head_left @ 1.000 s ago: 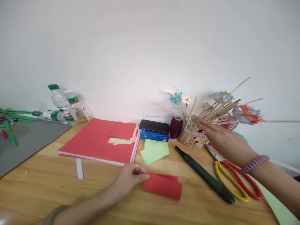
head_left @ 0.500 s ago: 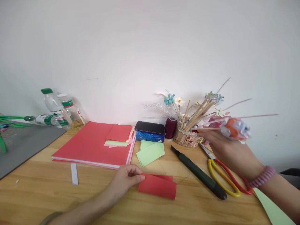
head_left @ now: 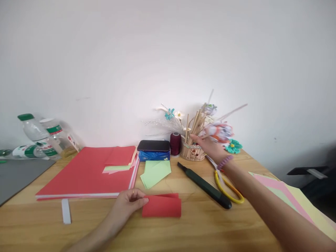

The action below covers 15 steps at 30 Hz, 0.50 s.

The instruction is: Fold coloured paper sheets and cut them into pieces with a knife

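My left hand (head_left: pixel 130 203) rests on the wooden table (head_left: pixel 210 227) and pinches the left edge of a folded red paper (head_left: pixel 162 207). My right hand (head_left: pixel 211 147) reaches to the back of the table, fingertips at a small basket of wooden sticks (head_left: pixel 192 153). It appears to hold the stick of an orange and white paper flower (head_left: pixel 219 131), which is blurred just above the hand. A pink bracelet sits on that wrist.
A stack of red paper (head_left: pixel 84 175) lies left of centre, with green sheets (head_left: pixel 156 171) beside it. A black utility knife (head_left: pixel 204 185) and yellow scissors (head_left: pixel 228 190) lie near my right arm. Also here: thread spool (head_left: pixel 175 143), tissue pack (head_left: pixel 153 155), bottles (head_left: pixel 39 136), coloured sheets (head_left: pixel 288 196).
My right hand has brought the paper flower from the right side in toward the basket of sticks. The view has swung right. My left hand has stayed on the red paper.
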Motion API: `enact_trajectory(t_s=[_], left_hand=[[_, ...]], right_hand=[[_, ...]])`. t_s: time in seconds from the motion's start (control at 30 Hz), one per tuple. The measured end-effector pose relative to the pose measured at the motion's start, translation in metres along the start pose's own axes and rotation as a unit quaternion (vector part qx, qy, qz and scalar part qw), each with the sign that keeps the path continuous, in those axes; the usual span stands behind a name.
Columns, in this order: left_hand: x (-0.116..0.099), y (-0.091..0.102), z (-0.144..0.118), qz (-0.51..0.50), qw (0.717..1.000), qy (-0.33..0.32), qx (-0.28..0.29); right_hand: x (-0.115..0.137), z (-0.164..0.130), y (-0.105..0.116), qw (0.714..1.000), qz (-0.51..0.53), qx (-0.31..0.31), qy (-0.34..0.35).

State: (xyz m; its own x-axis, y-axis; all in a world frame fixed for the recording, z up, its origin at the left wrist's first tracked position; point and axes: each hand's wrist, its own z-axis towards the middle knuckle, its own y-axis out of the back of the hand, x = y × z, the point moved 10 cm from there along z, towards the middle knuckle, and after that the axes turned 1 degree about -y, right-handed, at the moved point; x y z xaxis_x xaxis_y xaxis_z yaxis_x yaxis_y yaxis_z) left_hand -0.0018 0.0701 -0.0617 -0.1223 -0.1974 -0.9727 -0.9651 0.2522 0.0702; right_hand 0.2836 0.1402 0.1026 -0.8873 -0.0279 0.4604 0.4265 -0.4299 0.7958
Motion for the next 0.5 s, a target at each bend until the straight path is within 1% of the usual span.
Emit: enact_trajectory(t_s=[0.1, 0.2, 0.33, 0.5], left_hand=[[0.000, 0.000, 0.000, 0.009, 1.000, -0.004, 0.006], [0.001, 0.000, 0.000, 0.021, 1.000, -0.005, 0.011], [0.003, 0.001, -0.001, 0.022, 1.000, 0.001, 0.005], [0.002, 0.000, -0.001, 0.005, 1.000, -0.003, 0.008]], right_hand=[[0.016, 0.009, -0.016, 0.999, 0.007, -0.016, -0.048], [0.024, 0.012, -0.022, 0.996, 0.010, -0.048, -0.071], [0.017, 0.017, -0.019, 0.994, 0.010, -0.061, -0.090], [0.001, 0.027, -0.010, 0.993, 0.000, -0.043, -0.110]])
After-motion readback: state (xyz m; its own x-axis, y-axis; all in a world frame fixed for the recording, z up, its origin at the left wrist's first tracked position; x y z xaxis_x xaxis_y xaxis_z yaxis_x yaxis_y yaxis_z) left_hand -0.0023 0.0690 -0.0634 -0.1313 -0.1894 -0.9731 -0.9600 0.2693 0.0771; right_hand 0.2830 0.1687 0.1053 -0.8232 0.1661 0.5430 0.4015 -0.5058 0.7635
